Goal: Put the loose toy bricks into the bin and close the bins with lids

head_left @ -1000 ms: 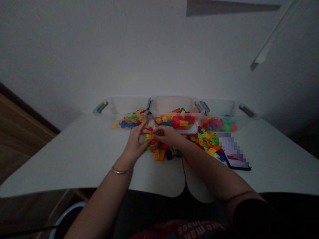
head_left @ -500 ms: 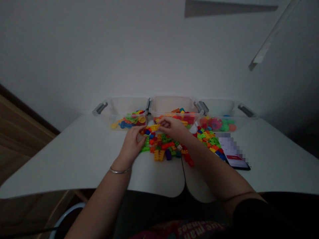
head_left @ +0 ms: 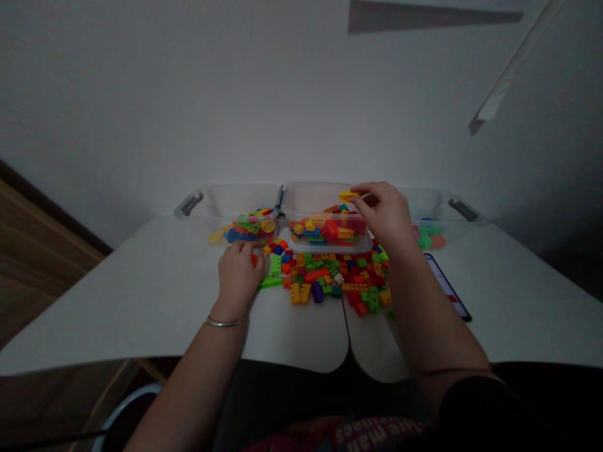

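My right hand (head_left: 384, 213) is raised over the middle clear bin (head_left: 301, 199), pinching a yellow brick (head_left: 347, 196) above the bricks inside it. My left hand (head_left: 238, 273) rests on the white table (head_left: 141, 295) at the left edge of a pile of loose coloured bricks (head_left: 330, 276). Its fingers are curled down, touching a red brick (head_left: 254, 259), with a green flat piece (head_left: 271, 282) beside it. A metal bangle circles my left wrist.
Three clear bins stand in a row against the wall: the left bin (head_left: 226, 204) holds mixed pieces, and the right bin (head_left: 443, 210) holds round pink and green parts. A phone (head_left: 447, 292) lies right of my right forearm. The table has a curved notch at its front.
My right hand has lifted the yellow brick from the pile and carried it up and right over the middle bin. My left hand has dropped to the table at the pile's left edge.
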The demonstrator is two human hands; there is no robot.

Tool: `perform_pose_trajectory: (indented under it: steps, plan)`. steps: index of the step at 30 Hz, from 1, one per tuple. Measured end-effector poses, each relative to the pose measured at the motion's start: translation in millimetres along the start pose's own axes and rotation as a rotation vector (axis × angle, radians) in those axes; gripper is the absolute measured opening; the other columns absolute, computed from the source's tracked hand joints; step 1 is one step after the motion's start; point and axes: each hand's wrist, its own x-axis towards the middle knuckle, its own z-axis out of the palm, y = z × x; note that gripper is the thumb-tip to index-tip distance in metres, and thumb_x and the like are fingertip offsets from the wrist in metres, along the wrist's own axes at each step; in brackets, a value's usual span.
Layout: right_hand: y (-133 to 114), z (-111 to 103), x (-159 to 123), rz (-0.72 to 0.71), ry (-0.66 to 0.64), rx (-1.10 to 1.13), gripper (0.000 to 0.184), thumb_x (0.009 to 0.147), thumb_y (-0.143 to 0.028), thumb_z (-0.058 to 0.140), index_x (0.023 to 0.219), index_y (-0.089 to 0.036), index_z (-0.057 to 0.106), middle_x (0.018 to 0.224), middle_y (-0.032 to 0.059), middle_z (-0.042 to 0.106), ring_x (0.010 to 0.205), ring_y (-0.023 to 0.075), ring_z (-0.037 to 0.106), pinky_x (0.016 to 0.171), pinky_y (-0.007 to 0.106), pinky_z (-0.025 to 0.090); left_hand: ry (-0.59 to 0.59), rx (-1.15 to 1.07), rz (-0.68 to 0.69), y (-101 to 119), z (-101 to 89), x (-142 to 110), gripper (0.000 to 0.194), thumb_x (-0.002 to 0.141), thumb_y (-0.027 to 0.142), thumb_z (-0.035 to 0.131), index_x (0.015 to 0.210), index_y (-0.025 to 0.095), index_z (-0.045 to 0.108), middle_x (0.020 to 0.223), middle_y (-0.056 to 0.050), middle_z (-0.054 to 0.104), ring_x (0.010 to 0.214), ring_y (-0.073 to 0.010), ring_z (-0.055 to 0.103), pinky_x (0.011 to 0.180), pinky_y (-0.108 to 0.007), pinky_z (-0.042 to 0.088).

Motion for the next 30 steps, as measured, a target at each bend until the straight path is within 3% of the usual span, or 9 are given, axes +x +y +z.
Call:
perform_pose_trajectory:
  steps: [4,8,14,18,21,25,30]
  plan:
    - [12,0,3,-0.004,-0.035,-0.129,0.022,0.085,-0.018,0.057,0.095,-0.019,0.077,0.097,0.0107,0.072,0.088,0.0240,0.068,0.088,0.042,0.053,-0.056,0.068,-0.072,-1,0.7,-2,0.037,0.090,0.035,0.050,0.111,0.015,0.072,0.108,-0.018,0.067,0.094,-0.0333,0.065,0.082,-0.046,0.054]
    - [17,6,4,0.031,-0.152,-0.221,0.027,0.085,-0.017,0.054,0.094,-0.019,0.079,0.098,0.0123,0.073,0.093,0.0270,0.067,0.090,0.044,0.052,-0.087,0.030,-0.051,-5,7.7,-2,0.038,0.092,0.036,0.046,0.108,0.016,0.074,0.109,-0.017,0.064,0.093,-0.0300,0.066,0.084,-0.043,0.054]
    - [5,9,-1,0.041,-0.278,-0.406,0.036,0.095,-0.035,0.050,0.090,-0.016,0.080,0.103,0.0152,0.074,0.096,0.0288,0.067,0.088,0.043,0.051,-0.102,0.040,-0.044,-7,12.5,-3,0.036,0.090,0.032,0.048,0.107,0.016,0.075,0.104,-0.016,0.064,0.091,-0.0280,0.066,0.083,-0.041,0.056]
    - [-10,9,-5,0.045,-0.446,-0.511,0.053,0.100,-0.049,0.038,0.094,-0.017,0.079,0.097,0.0150,0.075,0.091,0.0295,0.069,0.081,0.043,0.050,-0.189,0.064,-0.105,-4,9.9,-3,0.039,0.089,0.030,0.047,0.114,0.015,0.073,0.107,-0.017,0.064,0.094,-0.0297,0.066,0.087,-0.043,0.055]
    - [-17,10,-5,0.027,-0.526,-0.544,0.055,0.102,-0.050,0.034,0.099,-0.017,0.078,0.096,0.0150,0.076,0.090,0.0295,0.070,0.082,0.044,0.049,-0.237,-0.003,-0.124,-4,10.3,-1,0.039,0.089,0.024,0.046,0.116,0.012,0.071,0.106,-0.017,0.064,0.098,-0.0292,0.066,0.094,-0.042,0.053]
    - [-16,9,-6,0.001,-0.491,-0.515,0.050,0.101,-0.049,0.038,0.104,-0.019,0.078,0.098,0.0138,0.077,0.091,0.0295,0.070,0.083,0.044,0.048,-0.192,-0.123,-0.112,-5,13.5,2,0.036,0.085,0.018,0.049,0.113,0.011,0.070,0.108,-0.017,0.064,0.099,-0.0283,0.065,0.098,-0.042,0.052]
    - [-19,3,-9,-0.077,-0.305,-0.350,0.039,0.098,-0.042,0.045,0.105,-0.019,0.076,0.107,0.0110,0.076,0.102,0.0284,0.068,0.090,0.041,0.047,-0.094,-0.224,-0.079,-3,15.1,3,0.035,0.082,0.014,0.049,0.112,0.012,0.067,0.108,-0.015,0.065,0.096,-0.0270,0.065,0.092,-0.041,0.055]
